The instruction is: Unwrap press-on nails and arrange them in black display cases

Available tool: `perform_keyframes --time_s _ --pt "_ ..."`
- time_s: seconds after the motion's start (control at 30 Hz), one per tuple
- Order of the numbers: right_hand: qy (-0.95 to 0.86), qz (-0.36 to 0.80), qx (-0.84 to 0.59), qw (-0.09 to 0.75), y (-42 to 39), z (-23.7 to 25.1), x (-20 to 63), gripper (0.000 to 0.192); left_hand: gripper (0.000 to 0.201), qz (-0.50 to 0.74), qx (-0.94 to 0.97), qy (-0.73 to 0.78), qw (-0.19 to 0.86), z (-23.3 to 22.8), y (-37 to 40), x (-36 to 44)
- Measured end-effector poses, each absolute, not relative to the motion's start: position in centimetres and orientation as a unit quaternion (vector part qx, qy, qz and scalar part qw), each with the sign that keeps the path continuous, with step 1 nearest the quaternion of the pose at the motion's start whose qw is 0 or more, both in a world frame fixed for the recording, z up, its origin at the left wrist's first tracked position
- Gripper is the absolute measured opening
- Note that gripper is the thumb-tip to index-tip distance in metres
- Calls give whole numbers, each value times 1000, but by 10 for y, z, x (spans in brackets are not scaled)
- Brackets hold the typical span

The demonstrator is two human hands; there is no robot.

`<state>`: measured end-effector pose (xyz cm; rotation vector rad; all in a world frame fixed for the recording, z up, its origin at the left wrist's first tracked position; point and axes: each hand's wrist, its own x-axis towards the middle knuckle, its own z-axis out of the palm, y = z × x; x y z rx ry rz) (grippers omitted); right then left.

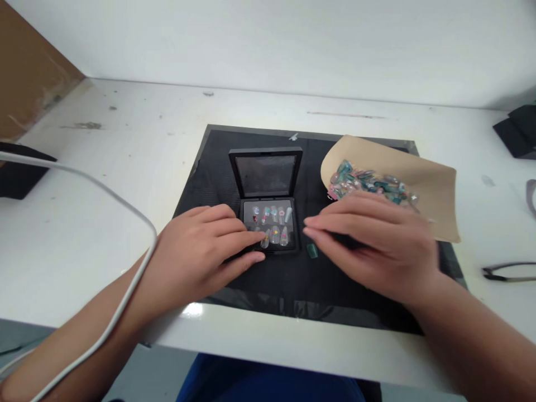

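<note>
A small black case (298, 234) stands on the black mat with its windowed lid (266, 174) raised. Inside it lie two rows of clear false nails (274, 234) with coloured decorations. My left hand (205, 251) grips the case's front left corner, index fingertip over a nail in the lower row and thumb at the front edge. Right of the case my right hand (372, 240) hovers with thumb and index pinched; what they hold, if anything, is too blurred to see. Below those fingertips a dark green false nail (312, 250) rests on the mat.
A brown paper sheet or envelope (435, 190) bears a heap of green, pink and clear false nails (368, 181), partly behind my right hand. A white cable (142, 215) crosses over my left forearm. Eyeglasses (506, 273) and black objects (519, 131) lie at the right.
</note>
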<state>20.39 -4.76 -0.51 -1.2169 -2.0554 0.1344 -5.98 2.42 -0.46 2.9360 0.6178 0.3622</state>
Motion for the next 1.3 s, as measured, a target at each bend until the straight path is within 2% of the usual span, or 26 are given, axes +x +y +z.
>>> perform_keyframes --time_s 0.17,0.23,0.33,0.43,0.53,0.67,0.8,0.97,1.13,1.23,1.3 --pt "-666 -160 -625 376 -43 6 245 28 23 121 969 210 55 -6 26 -62" --pt "-621 -178 -675 356 -35 1 264 32 23 122 969 208 54 -6 26 -63" --pt "-589 -111 -739 308 -25 -9 286 28 34 129 966 218 50 -7 25 -63" --pt "-605 3 -766 217 -21 -14 295 21 47 141 957 249 55 -6 23 -64" --pt "-651 29 -740 164 -22 -17 296 21 48 144 951 266 56 -5 23 -64" --pt "-712 31 -682 167 -25 -20 298 26 51 140 951 272 46 -5 24 -65" --pt "-702 74 -690 160 -26 -16 298 15 53 132 953 270 39 -6 24 -66" --pt "-650 60 -746 131 -28 -5 301 5 50 131 953 269 38 -6 22 -66" --pt "-615 35 -762 200 -30 -6 312 15 48 119 952 280 44 -5 22 -67" --pt "-641 0 -739 206 -29 -8 311 25 49 124 950 282 56 -5 22 -66" --pt "-689 17 -696 204 -29 -8 308 29 48 126 950 278 61 -5 22 -66"
